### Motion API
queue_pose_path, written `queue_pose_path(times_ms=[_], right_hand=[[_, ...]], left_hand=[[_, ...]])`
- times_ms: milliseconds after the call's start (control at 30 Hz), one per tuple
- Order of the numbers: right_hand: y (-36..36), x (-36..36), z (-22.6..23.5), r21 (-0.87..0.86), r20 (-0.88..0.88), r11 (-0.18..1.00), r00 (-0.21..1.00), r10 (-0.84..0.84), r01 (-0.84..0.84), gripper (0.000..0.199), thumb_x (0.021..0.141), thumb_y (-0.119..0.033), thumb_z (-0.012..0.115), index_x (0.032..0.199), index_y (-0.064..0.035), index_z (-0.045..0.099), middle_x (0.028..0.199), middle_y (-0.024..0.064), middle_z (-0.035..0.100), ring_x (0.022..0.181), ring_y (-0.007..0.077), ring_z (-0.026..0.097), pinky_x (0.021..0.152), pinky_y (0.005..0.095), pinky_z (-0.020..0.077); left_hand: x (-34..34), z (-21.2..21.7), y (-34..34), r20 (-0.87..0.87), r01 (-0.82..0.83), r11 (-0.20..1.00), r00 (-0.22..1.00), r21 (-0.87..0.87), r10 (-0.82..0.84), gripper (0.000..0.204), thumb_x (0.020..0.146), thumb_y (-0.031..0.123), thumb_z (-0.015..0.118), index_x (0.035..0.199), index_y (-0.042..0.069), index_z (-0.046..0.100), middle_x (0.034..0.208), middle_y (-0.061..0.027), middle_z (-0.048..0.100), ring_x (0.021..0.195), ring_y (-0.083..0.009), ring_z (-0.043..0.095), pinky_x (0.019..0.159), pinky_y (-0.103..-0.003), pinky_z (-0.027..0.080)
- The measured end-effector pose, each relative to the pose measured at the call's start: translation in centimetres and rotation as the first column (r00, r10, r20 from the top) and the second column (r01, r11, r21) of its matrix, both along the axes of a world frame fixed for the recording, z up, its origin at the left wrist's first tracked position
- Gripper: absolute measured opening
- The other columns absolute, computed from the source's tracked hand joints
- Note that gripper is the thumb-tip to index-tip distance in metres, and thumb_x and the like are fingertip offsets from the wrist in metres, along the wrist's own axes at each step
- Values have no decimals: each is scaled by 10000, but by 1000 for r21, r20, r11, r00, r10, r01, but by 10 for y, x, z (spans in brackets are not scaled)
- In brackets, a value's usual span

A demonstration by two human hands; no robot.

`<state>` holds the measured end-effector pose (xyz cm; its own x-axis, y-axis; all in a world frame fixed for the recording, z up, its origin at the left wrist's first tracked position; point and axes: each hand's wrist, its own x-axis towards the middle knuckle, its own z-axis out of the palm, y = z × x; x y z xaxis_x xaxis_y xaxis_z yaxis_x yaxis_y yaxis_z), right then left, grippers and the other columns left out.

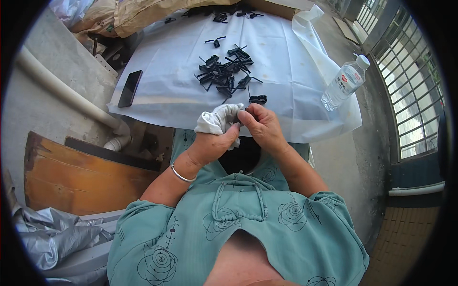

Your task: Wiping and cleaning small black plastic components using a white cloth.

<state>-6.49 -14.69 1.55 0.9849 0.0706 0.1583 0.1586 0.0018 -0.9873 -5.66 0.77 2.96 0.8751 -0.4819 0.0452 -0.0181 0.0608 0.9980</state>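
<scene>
At the table's near edge my two hands meet, thumbs almost touching. My left hand [211,146] is closed round a white cloth [213,122], which covers most of its fingers. Fingers curled in a pinch, my right hand [265,128] grips a small dark part, mostly hidden between the fingertips beside the cloth. Just beyond the right hand lies a single black plastic part [257,99] with a thin arm. Farther in, a heap of similar black parts [224,71] rests on the white sheet [167,62], and another black part [216,43] sits apart behind it.
A dark phone [130,89] lies on the sheet's left side. At the right edge a clear water bottle [346,82] with a white cap stands. More black parts [220,18] are at the back, beside brown paper [143,16]. A wooden board [81,174] leans lower left.
</scene>
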Motion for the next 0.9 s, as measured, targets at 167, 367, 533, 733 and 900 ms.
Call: queue_pose_path(times_ms=[167,367,533,733,900], right_hand=[[-8,0,-4,-230,170,973,985,6,34,273,929,-204,474,740,-12,521,618,-18,421,592,86,383,559,236,364],[-1,6,-20,-273,152,962,986,69,-25,260,930,-198,477,765,-8,544,636,-19,456,599,71,392,549,241,372],[12,7,-28,-3,-77,1000,997,13,-13,253,924,-207,497,761,-23,559,664,-61,472,612,39,396,526,221,359],[-9,1,-20,-164,186,982,981,-57,88,182,892,-173,541,832,-6,582,624,-48,455,559,47,388,495,229,352],[-21,1,-24,-371,162,929,983,82,-17,128,814,-100,626,898,-8,598,610,-32,434,554,54,392,494,227,350]], left_hand=[[3,7,2,-16,-101,995,995,22,101,344,830,15,519,1169,-29,479,906,-61,592,624,-51,533,526,-202,462],[3,-9,-5,193,-184,978,968,102,162,322,801,22,542,1116,-42,518,940,-103,600,766,-152,595,671,-256,495],[10,-28,-5,592,-277,938,799,209,105,322,804,21,530,1120,-33,499,995,-145,569,853,-203,574,747,-277,476],[20,-20,-5,432,-175,983,891,45,139,349,854,78,540,1170,13,407,887,-53,540,705,-102,506,642,-254,464],[15,-7,4,-71,-78,995,995,-65,74,320,888,100,488,1191,43,405,862,-23,517,572,-45,433,492,-185,378]])
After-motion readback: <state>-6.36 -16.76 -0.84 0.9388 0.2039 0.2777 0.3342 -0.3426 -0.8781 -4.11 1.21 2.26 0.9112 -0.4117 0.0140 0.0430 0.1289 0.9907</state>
